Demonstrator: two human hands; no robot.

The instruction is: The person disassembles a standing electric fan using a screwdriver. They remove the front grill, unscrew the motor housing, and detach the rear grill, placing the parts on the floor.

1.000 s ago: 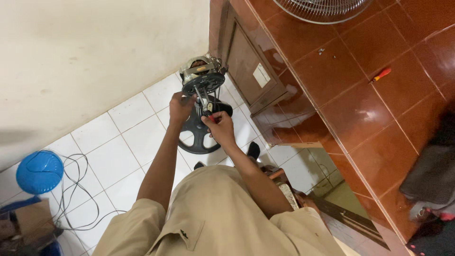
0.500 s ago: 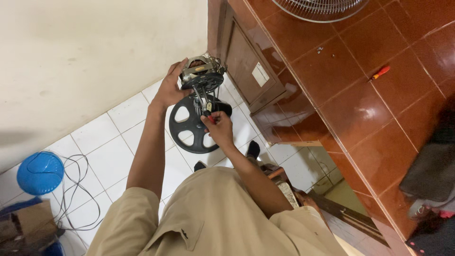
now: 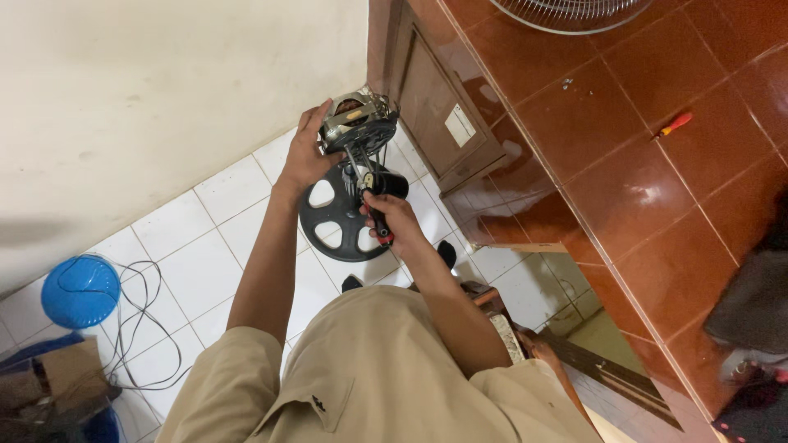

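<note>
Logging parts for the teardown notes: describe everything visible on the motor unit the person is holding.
The motor unit is a compact metal assembly, silvery housing with a yellowish patch on top and dark windings or a dark plate beneath. A thin shaft or wires run down from it toward the black spoked round base below. It is held up above the white tiled floor. The left hand cups its left side; the right hand grips a red-and-black-handled tool just below it.

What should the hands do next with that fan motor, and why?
Probably press the screwdriver tip into a screw and turn. The left hand grips the motor from the side, steadying it above the round base. The right hand holds the screwdriver pointing up at the motor's underside. Whether the tip sits in a screw is too small to tell.
</note>
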